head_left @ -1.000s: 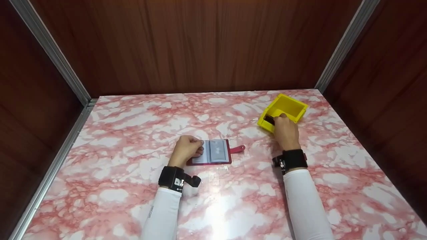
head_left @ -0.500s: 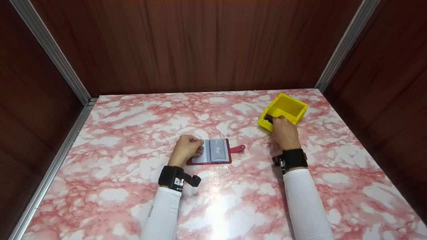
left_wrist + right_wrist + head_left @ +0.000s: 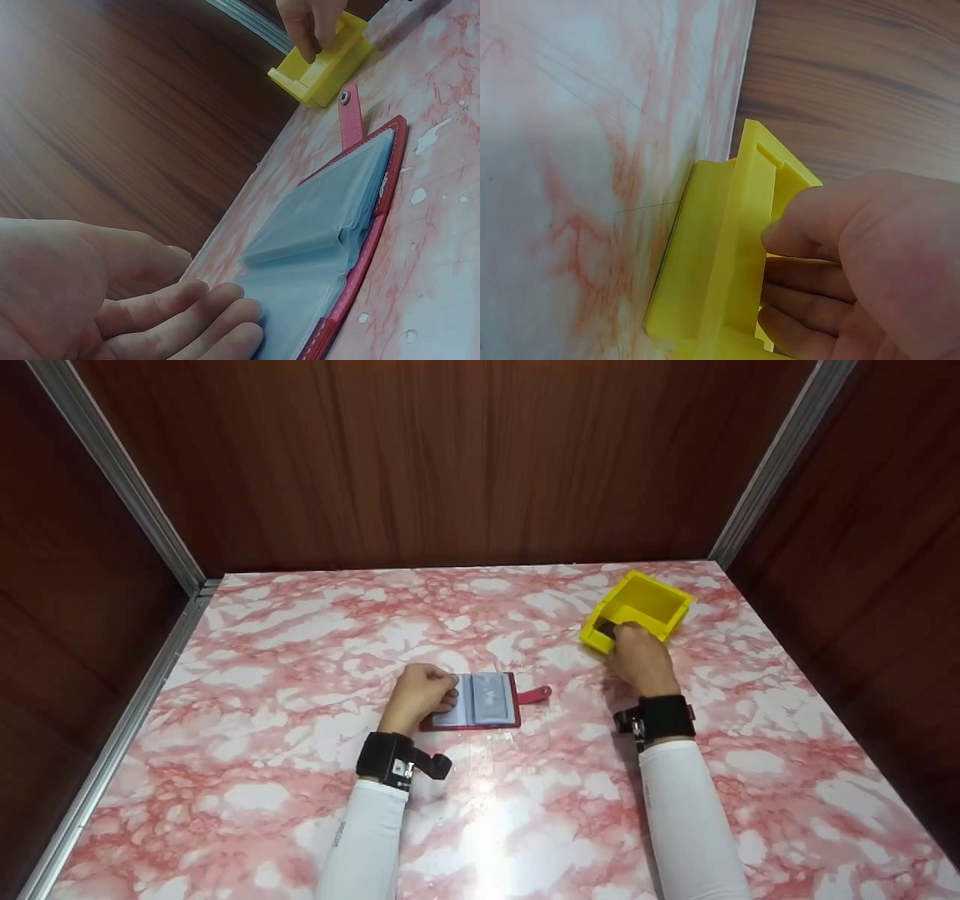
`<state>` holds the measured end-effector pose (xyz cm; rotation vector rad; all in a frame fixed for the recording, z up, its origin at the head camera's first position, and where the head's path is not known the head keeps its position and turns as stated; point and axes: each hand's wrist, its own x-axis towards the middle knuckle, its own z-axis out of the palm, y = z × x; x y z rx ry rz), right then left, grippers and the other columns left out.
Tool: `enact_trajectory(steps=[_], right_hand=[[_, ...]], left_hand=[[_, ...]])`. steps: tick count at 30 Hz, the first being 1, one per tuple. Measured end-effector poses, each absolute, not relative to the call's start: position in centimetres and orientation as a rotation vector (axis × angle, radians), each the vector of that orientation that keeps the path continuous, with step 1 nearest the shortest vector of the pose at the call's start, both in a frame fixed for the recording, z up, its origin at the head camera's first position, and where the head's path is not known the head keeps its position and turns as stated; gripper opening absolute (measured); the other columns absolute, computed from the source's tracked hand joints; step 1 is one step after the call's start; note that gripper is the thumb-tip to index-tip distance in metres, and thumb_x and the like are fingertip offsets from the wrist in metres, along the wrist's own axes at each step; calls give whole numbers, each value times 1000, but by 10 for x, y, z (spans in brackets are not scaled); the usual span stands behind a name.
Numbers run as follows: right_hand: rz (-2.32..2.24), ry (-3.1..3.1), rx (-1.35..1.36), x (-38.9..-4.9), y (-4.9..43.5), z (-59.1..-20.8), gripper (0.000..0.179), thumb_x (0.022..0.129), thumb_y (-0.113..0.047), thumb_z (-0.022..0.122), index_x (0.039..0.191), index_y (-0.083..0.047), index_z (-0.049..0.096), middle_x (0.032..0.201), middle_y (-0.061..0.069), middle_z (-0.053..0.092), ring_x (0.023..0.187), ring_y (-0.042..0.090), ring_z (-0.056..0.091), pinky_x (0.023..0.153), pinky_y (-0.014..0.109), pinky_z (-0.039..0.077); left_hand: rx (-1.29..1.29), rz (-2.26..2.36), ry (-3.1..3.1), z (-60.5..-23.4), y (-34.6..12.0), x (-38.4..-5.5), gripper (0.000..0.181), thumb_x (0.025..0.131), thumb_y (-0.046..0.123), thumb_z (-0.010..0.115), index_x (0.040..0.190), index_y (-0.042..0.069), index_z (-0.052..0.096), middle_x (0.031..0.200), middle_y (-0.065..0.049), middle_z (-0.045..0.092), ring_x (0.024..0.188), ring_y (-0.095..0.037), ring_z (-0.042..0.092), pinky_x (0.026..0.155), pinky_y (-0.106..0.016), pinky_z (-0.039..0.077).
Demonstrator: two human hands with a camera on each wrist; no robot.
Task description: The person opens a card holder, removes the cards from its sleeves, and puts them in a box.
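A red card holder (image 3: pixel 491 701) lies unfolded on the table, its clear plastic sleeves showing and its pink snap strap (image 3: pixel 350 112) pointing away to the right. My left hand (image 3: pixel 421 694) rests over its left page, the fingers loosely bent and the thumb apart from them in the left wrist view. Inside the yellow bin (image 3: pixel 664 634) at the back right, my right hand (image 3: pixel 641 660) reaches down with bent fingers. A small flat black piece (image 3: pixel 604 627) shows right at those fingertips; I cannot tell whether they pinch it. The bin wall hides part of the fingers in the right wrist view.
The marbled pink-and-white tabletop (image 3: pixel 300 645) spreads around both hands. Dark wood-grain panels (image 3: pixel 450 465) with metal corner rails (image 3: pixel 780 457) stand at the back and sides. Both wrists wear black straps.
My right hand has shifted slightly within the bin, and the black piece has moved and tilted a little beside its fingers. My left hand and the card holder stay where they were.
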<state>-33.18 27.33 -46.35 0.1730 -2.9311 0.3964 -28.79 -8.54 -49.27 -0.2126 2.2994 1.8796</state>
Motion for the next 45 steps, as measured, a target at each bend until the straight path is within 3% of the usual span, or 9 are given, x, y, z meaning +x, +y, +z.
enact_trajectory(steps=[5,10,13,22,28,37,45], right_hand=[[451,-2925,201,-333,274,-462,22,98,2,62,115,13,71,113,34,73,99,50,74,91,65,60],[569,-2876,307,-335,266,-455,27,104,-5,65,127,5,75,126,27,76,114,43,74,104,61,60],[644,-2817,429,-334,254,-449,25,104,-10,71,126,1,77,126,23,78,118,40,74,108,57,61],[693,-2920,820,-321,184,-452,25,98,-21,82,120,-9,84,116,9,84,108,27,80,102,46,66],[530,-2960,1016,-314,156,-467,19,95,-23,86,111,-13,87,104,3,86,88,16,72,86,40,65],[429,-2923,1064,-312,147,-474,16,92,-21,89,106,-12,88,100,4,86,84,13,72,85,40,66],[402,-2918,1080,-313,146,-474,18,93,-21,88,108,-11,88,103,5,86,88,16,76,87,40,68]], left_hand=[[-213,1886,2292,-491,-85,-288,14,101,9,70,101,-5,73,82,-9,75,69,-13,71,67,-23,66],[-220,1892,2283,-489,-85,-289,15,102,8,70,103,-6,73,82,-9,75,69,-13,71,68,-24,66],[-215,1884,2300,-488,-86,-288,15,101,7,71,103,-7,74,81,-9,75,69,-14,71,68,-24,66],[-208,1808,2443,-488,-87,-286,12,89,-1,75,98,-6,81,78,-6,73,68,-14,70,65,-24,66],[-217,1767,2470,-490,-85,-286,12,88,1,76,97,-5,83,74,-1,70,68,-12,68,65,-24,64],[-193,1723,2508,-494,-88,-286,11,88,-1,75,95,-5,82,79,-11,78,67,-12,69,64,-24,65],[-205,1688,2530,-494,-89,-286,8,91,-1,76,94,-4,83,75,-3,72,67,-12,66,64,-22,61]])
